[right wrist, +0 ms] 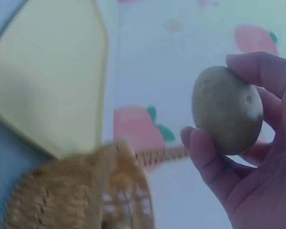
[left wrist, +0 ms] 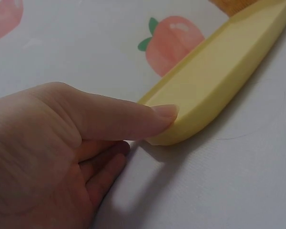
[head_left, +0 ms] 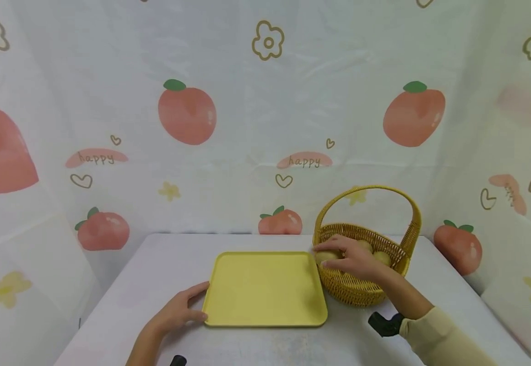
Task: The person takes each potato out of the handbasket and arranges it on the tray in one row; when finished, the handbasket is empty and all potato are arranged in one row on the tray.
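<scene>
left grip (left wrist: 52, 136) | thumb (left wrist: 157, 121) on yellow tray (left wrist: 219, 62) rim | white tabletop (left wrist: 238, 162) beneath

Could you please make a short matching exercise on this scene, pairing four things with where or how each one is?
Things:
1. Yellow rectangular tray
2. Golden-brown woven basket with an arched handle
3. Smooth, oval, greenish-brown object
4. Bare left hand

Places and states:
A. Held in the fingers of the bare right hand
B. Has its thumb on the tray's rim
C. Has more rounded brownish objects inside
D. Lies between the left hand and the basket

Right pairs: 1-D, 2-C, 3-A, 4-B.
</scene>
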Motion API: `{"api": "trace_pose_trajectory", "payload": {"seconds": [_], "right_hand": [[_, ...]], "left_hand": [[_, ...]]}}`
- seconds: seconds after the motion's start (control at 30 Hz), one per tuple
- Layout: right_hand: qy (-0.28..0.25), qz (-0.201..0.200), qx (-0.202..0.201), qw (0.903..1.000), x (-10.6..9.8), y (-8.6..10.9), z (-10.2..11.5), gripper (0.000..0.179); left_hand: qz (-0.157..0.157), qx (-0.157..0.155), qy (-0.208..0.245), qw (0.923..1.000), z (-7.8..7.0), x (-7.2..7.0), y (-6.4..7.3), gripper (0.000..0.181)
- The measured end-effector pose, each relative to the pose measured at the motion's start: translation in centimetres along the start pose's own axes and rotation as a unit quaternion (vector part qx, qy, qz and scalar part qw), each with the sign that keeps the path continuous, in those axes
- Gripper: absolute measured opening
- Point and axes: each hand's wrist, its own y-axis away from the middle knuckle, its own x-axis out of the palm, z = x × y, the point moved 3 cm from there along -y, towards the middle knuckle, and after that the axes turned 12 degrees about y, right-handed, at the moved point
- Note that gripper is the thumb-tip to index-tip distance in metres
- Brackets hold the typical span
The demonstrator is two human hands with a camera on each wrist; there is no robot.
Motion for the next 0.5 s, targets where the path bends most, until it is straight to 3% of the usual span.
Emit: {"api": "trace_pose_trajectory", "payload": {"seconds": [0.27, 0.5], "right_hand": [[0.027, 0.036, -0.009, 0.999, 3.4, -1.3, 1.8, 0.026], [0.03, 0.064, -0.006, 0.9975, 6.1, -2.7, 3.1, 0.039]], "left_hand": [[0.006, -0.003, 0.0, 1.0, 0.3, 0.2, 0.1, 0.084], [0.006, 0.003, -0.008, 0.9999, -0.4, -0.1, 0.3, 0.082]]}}
